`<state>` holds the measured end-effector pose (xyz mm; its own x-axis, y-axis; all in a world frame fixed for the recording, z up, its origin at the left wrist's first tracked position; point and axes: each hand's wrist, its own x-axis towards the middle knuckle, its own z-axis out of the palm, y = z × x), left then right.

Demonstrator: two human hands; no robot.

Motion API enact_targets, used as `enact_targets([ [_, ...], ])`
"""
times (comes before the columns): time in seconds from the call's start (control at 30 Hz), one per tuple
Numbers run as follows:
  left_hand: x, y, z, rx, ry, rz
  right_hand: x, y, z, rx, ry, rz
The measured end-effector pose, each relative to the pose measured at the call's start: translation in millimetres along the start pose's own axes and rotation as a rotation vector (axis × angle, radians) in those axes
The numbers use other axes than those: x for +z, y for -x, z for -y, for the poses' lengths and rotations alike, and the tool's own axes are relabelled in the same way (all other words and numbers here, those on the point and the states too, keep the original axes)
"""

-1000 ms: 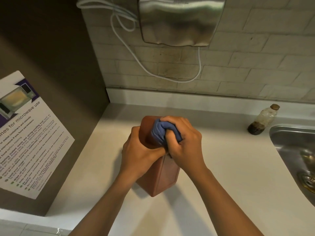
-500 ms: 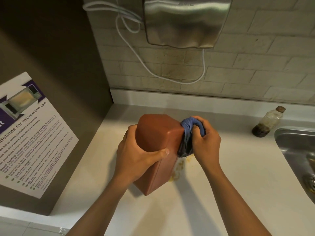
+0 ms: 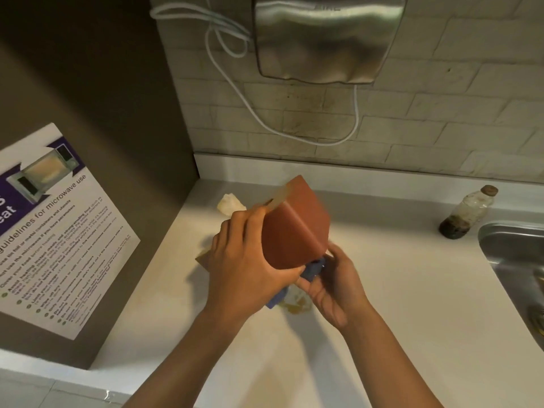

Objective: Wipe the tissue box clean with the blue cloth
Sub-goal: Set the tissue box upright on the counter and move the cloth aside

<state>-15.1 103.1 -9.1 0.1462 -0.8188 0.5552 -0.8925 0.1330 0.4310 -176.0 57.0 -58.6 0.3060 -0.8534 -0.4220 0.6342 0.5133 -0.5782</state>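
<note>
The brown tissue box is lifted off the white counter and tilted, with a white tissue poking out at its far left side. My left hand grips the box from the left, fingers wrapped under its near end. The blue cloth is bunched against the box's lower near corner, and part of it hangs below my left hand. My right hand holds the cloth from the right and presses it to the box.
A yellowish stain lies on the counter under the hands. A small bottle with dark liquid stands by the steel sink at right. A hand dryer hangs on the tiled wall. A microwave notice covers the left panel.
The box was turned and raised, its top now tilted away to the left. My right hand with the cloth moved from the box's upper right side down to its lower near corner.
</note>
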Motion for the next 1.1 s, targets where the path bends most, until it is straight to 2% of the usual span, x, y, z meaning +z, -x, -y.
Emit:
enact_targets([
  [0.07, 4, 4, 4, 0.108, -0.08, -0.047, -2, 4, 7, 0.057, -0.116, 0.124],
  [0.17, 14, 11, 3, 0.256, -0.126, -0.081, -3, 6, 11, 0.06, -0.077, 0.303],
  [0.3, 16, 13, -9, 0.395, -0.116, 0.021, -4, 2, 4, -0.007, -0.074, 0.271],
  [0.43, 1, 7, -10, 0.434, 0.082, 0.258, -19, -8, -5, -0.035, -0.14, 0.243],
  [0.53, -9, -2, -11, 0.427, 0.242, 0.33, -28, -12, -7, -0.054, -0.231, 0.283],
  [0.63, -16, -12, -23, 0.475, 0.366, 0.213, -31, -13, -13, -0.098, -0.259, 0.325],
  [0.7, -25, -15, -29, 0.478, 0.521, 0.046, -29, -13, -17, -0.126, -0.285, 0.323],
  [0.77, -36, -21, -24, 0.364, 0.625, -0.192, -27, -13, -16, -0.136, -0.331, 0.281],
  [0.83, -47, -29, -7, 0.004, 0.694, -0.332, -28, -13, -12, -0.143, -0.337, 0.253],
  [0.87, -53, -34, 3, -0.238, 0.739, -0.276, -28, -11, -9, -0.15, -0.321, 0.241],
  [0.9, -55, -38, 15, -0.47, 0.798, -0.128, -27, -9, -7, -0.159, -0.301, 0.232],
  [0.97, -53, -39, 37, -0.789, 0.952, 0.322, -25, -8, -5, -0.174, -0.261, 0.23],
  [1.0, -49, -37, 45, -0.863, 1.029, 0.535, -24, -9, -7, -0.182, -0.253, 0.226],
  [1.03, -44, -33, 50, -0.906, 1.101, 0.669, -23, -10, -9, -0.182, -0.251, 0.215],
  [1.07, -38, -30, 56, -0.939, 1.17, 0.701, -23, -12, -11, -0.173, -0.242, 0.2],
  [1.1, -33, -27, 61, -0.976, 1.23, 0.666, -22, -14, -13, -0.153, -0.212, 0.185],
])
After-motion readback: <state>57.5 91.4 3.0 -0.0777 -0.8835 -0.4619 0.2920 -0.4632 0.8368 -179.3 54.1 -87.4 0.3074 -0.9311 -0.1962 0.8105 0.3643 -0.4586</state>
